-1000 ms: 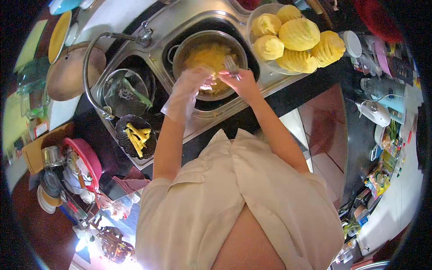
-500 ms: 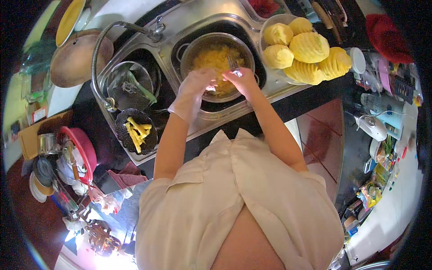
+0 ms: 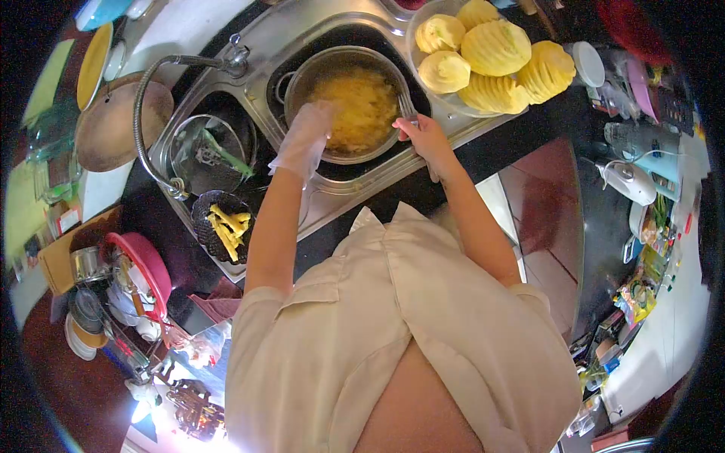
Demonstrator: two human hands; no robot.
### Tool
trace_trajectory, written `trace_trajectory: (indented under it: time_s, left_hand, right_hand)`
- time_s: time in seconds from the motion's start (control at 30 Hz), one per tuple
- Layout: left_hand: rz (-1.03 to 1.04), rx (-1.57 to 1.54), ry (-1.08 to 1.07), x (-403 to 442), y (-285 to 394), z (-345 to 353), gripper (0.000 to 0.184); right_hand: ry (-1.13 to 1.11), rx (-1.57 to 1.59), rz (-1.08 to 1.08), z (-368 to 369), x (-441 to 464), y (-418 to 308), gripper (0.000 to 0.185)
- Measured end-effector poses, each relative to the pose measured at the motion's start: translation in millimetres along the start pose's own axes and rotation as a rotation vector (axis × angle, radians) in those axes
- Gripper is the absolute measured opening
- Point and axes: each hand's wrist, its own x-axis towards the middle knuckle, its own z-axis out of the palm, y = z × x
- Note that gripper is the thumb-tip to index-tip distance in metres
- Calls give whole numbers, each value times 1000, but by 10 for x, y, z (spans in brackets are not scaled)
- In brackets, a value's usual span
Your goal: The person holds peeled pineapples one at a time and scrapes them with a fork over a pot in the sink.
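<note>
A metal pot (image 3: pixel 344 157) sits in the sink basin, holding shredded yellow pineapple (image 3: pixel 362 106). My left hand (image 3: pixel 306 136), in a clear plastic glove, reaches over the pot's left rim. Its fingers are blurred against the pineapple, so I cannot make out their pose. At the right rim, my bare right hand (image 3: pixel 429 143) is closed around a fork (image 3: pixel 407 106), whose tines point away from me. Peeled pineapples (image 3: pixel 496 48) with spiral grooves are heaped in a bowl to the right of the pot.
Left of the pot, a curved faucet (image 3: pixel 140 113) arches over a basin with a clear bowl (image 3: pixel 181 155). A dark dish (image 3: pixel 202 219) of yellow strips stands at the sink's front left corner. Further left is a pink basin (image 3: pixel 160 275); a white hand mixer (image 3: pixel 630 181) lies at the right.
My hands have moved apart: the left to the pot's left side, the right with the fork out to its right rim. The camera view has shifted slightly.
</note>
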Motion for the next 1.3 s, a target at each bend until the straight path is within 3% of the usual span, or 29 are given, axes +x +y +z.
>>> trace_trajectory:
  time_s: [0.07, 0.1, 0.17, 0.3, 0.4, 0.47, 0.6, 0.63, 0.7, 0.77, 1.0, 1.07, 1.1, 1.13, 1.2, 1.3]
  left_hand:
    - [-140, 128, -286, 89, -35, 76, 19]
    - [-133, 133, -288, 51, 19, 36, 19]
    - [-152, 13, -81, -91, 174, -89, 26]
    - [-235, -61, -127, -54, 106, -13, 32]
    - [-110, -166, -29, -49, -85, 67, 19]
    - [18, 337, -104, -42, -93, -55, 18]
    - [27, 324, -64, 6, -610, 434, 17]
    - [-105, -45, -259, 16, -537, 309, 18]
    - [-236, -417, -448, -17, -322, 127, 22]
    - [-540, -945, -186, -77, -140, 68, 25]
    - [-538, -1032, -201, -61, -63, 120, 27]
    - [-625, -1017, -256, -12, -101, 140, 23]
    - [-625, -1016, -258, 17, -311, 323, 23]
    - [-334, -659, -288, 38, -661, 637, 17]
    - [-45, -299, -308, 60, -729, 682, 11]
    - [-38, -337, -216, -12, -487, 493, 13]
  right_hand:
    - [-4, 20, -22, -7, -21, 15, 28]
    - [4, 16, -23, -2, -25, -4, 28]
    - [13, 19, -24, 20, -37, -5, 27]
    - [28, 59, -118, 39, 20, 124, 27]
    - [40, 31, -179, 28, 81, 199, 27]
    - [39, -14, -191, 24, 104, 242, 28]
    - [43, 38, -173, 48, 138, 275, 29]
    - [48, 48, -172, 52, 133, 271, 29]
    - [46, 33, -166, 40, 107, 236, 29]
    - [42, 17, -161, 37, 81, 191, 30]
    - [31, 63, -141, 38, 55, 148, 29]
    - [32, 55, -138, 35, 66, 176, 29]
    - [34, 64, -138, 39, 68, 178, 29]
    - [35, 73, -139, 42, 69, 179, 30]
    - [40, 71, -148, 46, 78, 201, 29]
    - [46, 67, -167, 39, 100, 242, 29]
